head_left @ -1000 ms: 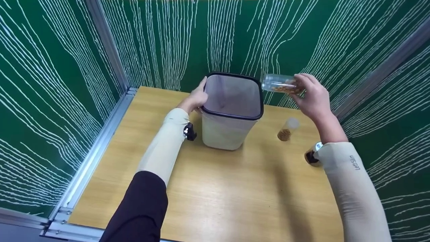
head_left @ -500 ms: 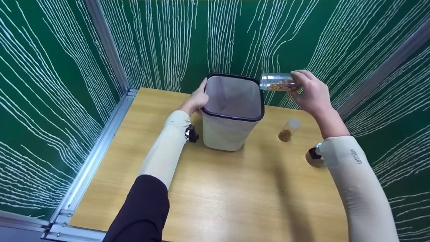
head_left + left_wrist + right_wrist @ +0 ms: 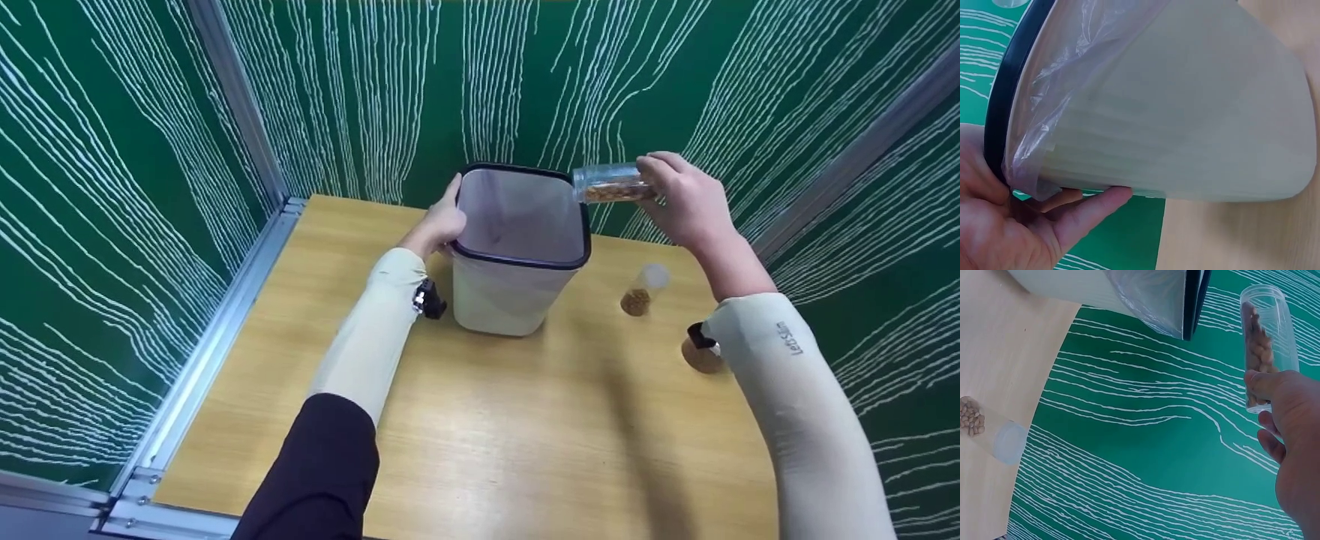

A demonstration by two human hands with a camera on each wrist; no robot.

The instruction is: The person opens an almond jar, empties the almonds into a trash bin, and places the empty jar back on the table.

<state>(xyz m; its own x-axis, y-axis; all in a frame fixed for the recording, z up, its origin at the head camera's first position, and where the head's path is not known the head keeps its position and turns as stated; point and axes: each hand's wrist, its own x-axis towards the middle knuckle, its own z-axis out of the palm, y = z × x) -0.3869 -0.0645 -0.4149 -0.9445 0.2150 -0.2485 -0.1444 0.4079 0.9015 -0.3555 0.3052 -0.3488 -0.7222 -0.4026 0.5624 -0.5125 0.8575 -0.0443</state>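
In the head view, the bin (image 3: 506, 300) stood upright on the table (image 3: 480, 442). The left hand (image 3: 441, 220) gripped its dark rim (image 3: 517, 262) at nine o'clock. The right hand (image 3: 690, 201) held a clear jar (image 3: 609, 177) at two o'clock — tipped almost level, its mouth at the bin's edge, though whether the two touched could not be told. Nuts (image 3: 619, 194) lay along the jar's lower side. A second jar (image 3: 645, 287) stood at four o'clock from the bin, and farther out that way a round brown container (image 3: 699, 358) was partly hidden by the right sleeve (image 3: 787, 390).

In the left wrist view, the hand curled round the rim at about eight o'clock, its fingers along the outer wall; a thin plastic bag (image 3: 1086, 48) hung folded over that edge.

In the right wrist view, thumb and fingers pinched the jar near its base, at two o'clock — nuts banked along one side. The bin showed at twelve, the second jar near nine.
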